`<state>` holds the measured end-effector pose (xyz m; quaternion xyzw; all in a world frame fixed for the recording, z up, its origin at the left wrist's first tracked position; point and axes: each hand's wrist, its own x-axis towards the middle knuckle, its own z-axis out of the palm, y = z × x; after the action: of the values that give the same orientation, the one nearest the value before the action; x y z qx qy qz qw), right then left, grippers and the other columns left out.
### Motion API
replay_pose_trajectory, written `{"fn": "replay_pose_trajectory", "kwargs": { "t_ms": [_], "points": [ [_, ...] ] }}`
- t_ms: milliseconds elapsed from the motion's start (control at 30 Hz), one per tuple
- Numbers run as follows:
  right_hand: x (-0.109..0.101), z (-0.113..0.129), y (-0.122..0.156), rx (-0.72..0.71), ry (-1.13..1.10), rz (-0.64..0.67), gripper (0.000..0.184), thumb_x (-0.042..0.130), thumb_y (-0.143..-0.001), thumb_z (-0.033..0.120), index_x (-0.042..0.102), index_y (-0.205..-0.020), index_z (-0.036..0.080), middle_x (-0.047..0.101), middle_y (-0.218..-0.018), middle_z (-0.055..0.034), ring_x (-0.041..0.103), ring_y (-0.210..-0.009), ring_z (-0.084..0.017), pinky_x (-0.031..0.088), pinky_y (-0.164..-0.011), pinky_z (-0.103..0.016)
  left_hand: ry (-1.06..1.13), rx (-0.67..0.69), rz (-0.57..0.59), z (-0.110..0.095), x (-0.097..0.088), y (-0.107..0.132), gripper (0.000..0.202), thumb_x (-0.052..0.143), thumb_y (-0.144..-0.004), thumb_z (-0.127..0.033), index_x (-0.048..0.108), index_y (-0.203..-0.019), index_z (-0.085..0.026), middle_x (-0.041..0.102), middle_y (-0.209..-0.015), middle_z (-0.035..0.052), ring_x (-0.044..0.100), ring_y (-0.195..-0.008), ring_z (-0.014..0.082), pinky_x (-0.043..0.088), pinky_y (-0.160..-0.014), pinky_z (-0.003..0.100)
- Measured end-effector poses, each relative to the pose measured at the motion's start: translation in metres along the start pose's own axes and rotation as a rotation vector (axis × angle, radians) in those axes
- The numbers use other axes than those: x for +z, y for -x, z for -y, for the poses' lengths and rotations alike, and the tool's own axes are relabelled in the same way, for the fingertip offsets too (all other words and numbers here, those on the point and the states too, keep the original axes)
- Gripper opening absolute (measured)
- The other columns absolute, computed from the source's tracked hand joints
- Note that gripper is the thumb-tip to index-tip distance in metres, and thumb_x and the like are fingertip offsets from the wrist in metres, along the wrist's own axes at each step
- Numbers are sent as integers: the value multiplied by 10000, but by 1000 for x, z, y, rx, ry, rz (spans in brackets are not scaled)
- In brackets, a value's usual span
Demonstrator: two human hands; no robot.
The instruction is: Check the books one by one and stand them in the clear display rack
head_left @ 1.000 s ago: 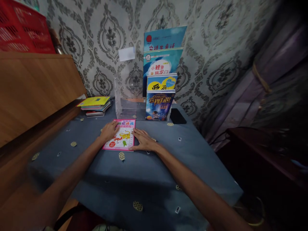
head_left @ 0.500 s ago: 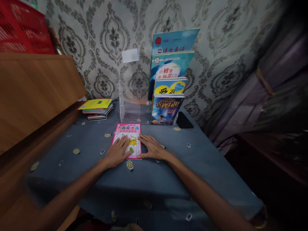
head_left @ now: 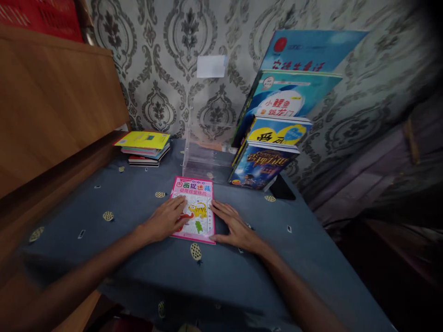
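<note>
A pink picture book with a yellow tiger on its cover lies closed and flat on the table in front of me. My left hand rests at its left edge, with outstretched fingers lying over the cover. On the opposite side, my right hand has its fingers extended and its thumb apart, the fingertips touching the book's right edge. Neither hand grips the book. Behind it stands a clear acrylic book rack, its right part filled with upright books in stepped rows.
A stack of thin books with a yellow one on top lies at the back left, by a wooden cabinet. A black phone-like slab is right of the rack. Blue patterned cloth covers the table; a curtain hangs at right.
My view has shifted, so the rack and its books appear larger and slanted. My left hand has slid toward the book's left edge, uncovering more of the cover. The right hand stays at the right edge.
</note>
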<state>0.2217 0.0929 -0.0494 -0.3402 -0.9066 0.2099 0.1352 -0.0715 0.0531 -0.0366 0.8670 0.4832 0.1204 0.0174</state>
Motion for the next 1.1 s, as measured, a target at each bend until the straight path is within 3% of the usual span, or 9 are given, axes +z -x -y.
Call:
{"fn": "replay_pose_trajectory", "kwargs": {
  "t_ms": [300, 733, 900, 1100],
  "points": [
    [2, -3, 4, -23, 46, -12, 980, 635, -809, 701, 257, -1579, 227, 302, -1609, -172, 304, -1481, -364, 246, -1188, -646, -130, -38, -10, 11, 1, -5, 551, 313, -1036, -505, 475, -1400, -124, 500, -1484, 176, 468, -1378, 293, 382, -1140, 453],
    [1, -4, 7, -55, 88, -12, 1009, 631, -822, 688, 123, -1598, 289, 268, -1629, -119, 307, -1480, -350, 274, -1197, -618, -142, -97, 37, 22, -4, -32, 714, 258, -986, -674, 464, -1406, -133, 467, -1500, 193, 450, -1360, 346, 398, -1041, 491],
    [0, -2, 7, -60, 84, -15, 1023, 625, -825, 691, 90, -1598, 287, 263, -1629, -122, 313, -1478, -345, 278, -1195, -621, -150, -108, 39, 25, -3, -43, 756, 226, -978, -695, 478, -1398, -118, 468, -1495, 208, 446, -1359, 363, 355, -1070, 520],
    [1, -3, 6, -55, 59, -23, 1019, 628, -811, 706, 152, -1595, 261, 262, -1629, -139, 293, -1489, -339, 259, -1200, -619, -153, -57, -9, 27, 3, -42, 693, 232, -1002, -644, 477, -1405, -135, 508, -1468, 186, 465, -1351, 332, 326, -1126, 508]
  ]
}}
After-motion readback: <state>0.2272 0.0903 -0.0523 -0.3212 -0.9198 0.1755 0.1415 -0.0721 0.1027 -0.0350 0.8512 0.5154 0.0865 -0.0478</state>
